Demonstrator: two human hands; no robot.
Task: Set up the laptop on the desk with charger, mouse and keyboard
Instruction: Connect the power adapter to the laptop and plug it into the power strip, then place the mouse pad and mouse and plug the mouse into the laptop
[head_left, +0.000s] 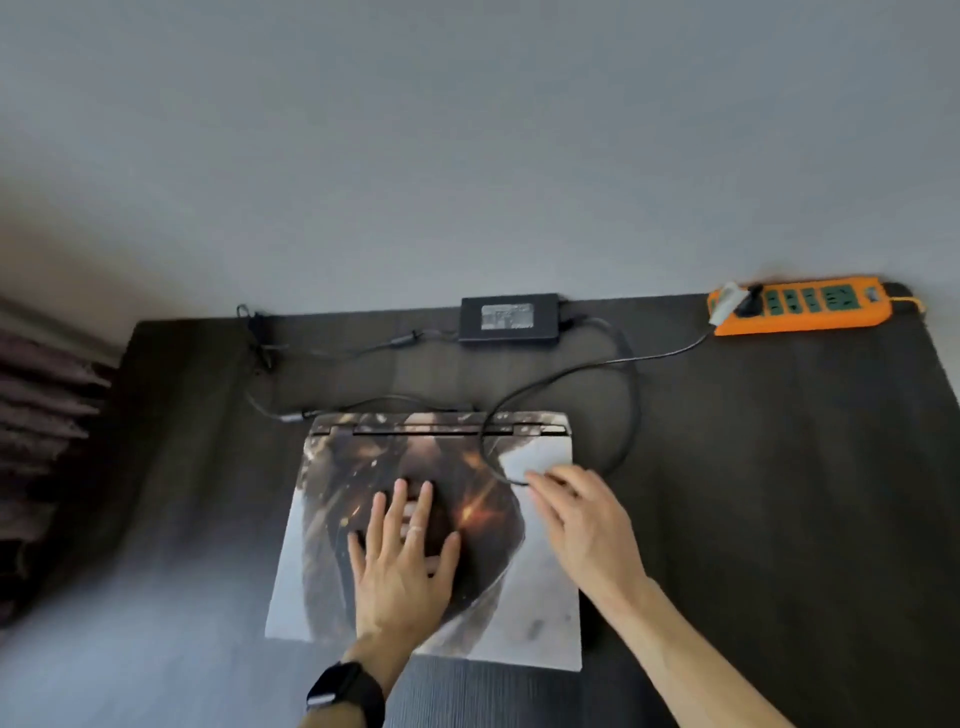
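A closed laptop (540, 587) with a dark picture on its lid lies on the dark desk (753, 467). My left hand (402, 558) rests flat on the middle of the lid, fingers spread. Over the lid's right rear corner is my right hand (582, 512), fingers apart, its fingertips at a loop of black charger cable (626, 395) that lies across that corner. The black charger brick (511, 318) sits at the desk's back edge. One lead runs to the orange power strip (800, 304). I see no mouse or keyboard.
A thinner charger lead (322, 353) trails left from the brick and bunches at the back left. Dark curtain folds (47, 431) hang at the left. A grey wall (467, 156) stands behind the desk. A watch is on my left wrist.
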